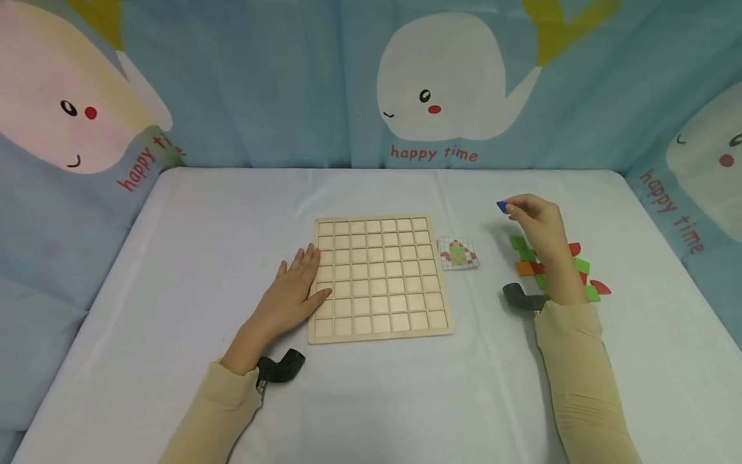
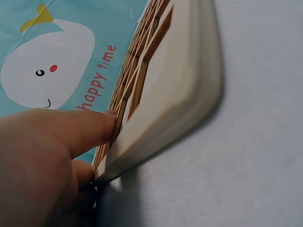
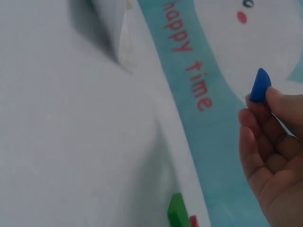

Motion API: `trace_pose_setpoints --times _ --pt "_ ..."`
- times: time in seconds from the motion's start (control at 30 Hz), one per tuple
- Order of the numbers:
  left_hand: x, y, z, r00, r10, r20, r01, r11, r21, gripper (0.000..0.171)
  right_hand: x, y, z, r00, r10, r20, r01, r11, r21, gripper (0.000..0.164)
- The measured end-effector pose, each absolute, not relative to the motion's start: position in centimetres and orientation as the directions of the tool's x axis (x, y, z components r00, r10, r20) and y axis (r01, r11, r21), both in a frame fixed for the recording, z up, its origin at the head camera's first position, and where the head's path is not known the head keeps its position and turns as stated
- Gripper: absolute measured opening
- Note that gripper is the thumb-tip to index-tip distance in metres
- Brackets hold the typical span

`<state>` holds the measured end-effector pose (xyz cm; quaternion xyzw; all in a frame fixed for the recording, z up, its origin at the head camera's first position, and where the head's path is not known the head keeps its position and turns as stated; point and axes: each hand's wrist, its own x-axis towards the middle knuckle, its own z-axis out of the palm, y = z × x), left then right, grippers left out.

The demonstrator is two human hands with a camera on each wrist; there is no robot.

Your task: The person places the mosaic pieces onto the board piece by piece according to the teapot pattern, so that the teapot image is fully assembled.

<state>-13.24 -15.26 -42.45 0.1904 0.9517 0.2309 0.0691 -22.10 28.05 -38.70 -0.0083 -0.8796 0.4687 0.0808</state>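
My right hand (image 1: pixel 539 225) is raised over the table at the right and pinches a small blue quarter-round block (image 3: pixel 261 86) between thumb and fingertips. At the left edge of a square wooden grid board (image 1: pixel 379 339), my left hand (image 1: pixel 290 290) rests with its fingers extended along the frame. Its thumb (image 2: pixel 90 128) lies over the rim, on the grid side. The squares of the board that show hold no blocks. Beside the board's right edge lies a small pattern card (image 1: pixel 458 253) with a red, green and orange figure on a grid.
Under and around my right forearm lie loose coloured blocks, among them a green one (image 1: pixel 518 242), an orange one (image 1: pixel 525 268) and a red one (image 1: pixel 600 287). Black wrist mounts (image 1: pixel 281 366) stick out from both sleeves. A blue whale-print curtain (image 1: pixel 261 84) borders the white table (image 1: pixel 382 399).
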Motion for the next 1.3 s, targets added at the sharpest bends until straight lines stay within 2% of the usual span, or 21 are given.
trace_pose_setpoints --times 0.2,0.7,1.0,1.13,1.3 --pt "-13.1 -15.6 -42.2 -0.927 0.374 -0.031 0.319 0.829 0.459 0.075 -22.4 26.1 -37.2 -0.984 0.031 0.178 -0.132 0.545 -0.828 0.033" --pt "-13.1 -14.8 -42.3 -0.925 0.381 0.009 0.349 0.836 0.423 0.074 -22.2 24.7 -36.7 -0.991 -0.003 0.134 -0.113 0.552 -0.826 0.031" --pt "-13.1 -14.0 -42.6 -0.926 0.378 0.017 0.352 0.843 0.408 0.075 -21.7 24.1 -36.8 -0.987 -0.045 0.151 -0.151 0.535 -0.831 0.028" --pt "-13.0 -13.9 -42.7 -0.924 0.382 0.025 0.358 0.838 0.411 0.074 -21.5 23.4 -37.0 -0.989 -0.073 0.129 -0.148 0.529 -0.836 0.027" --pt "-13.0 -14.0 -42.8 -0.922 0.386 0.019 0.358 0.835 0.419 0.074 -21.6 21.5 -37.4 -0.977 -0.173 0.122 -0.190 0.465 -0.865 0.025"
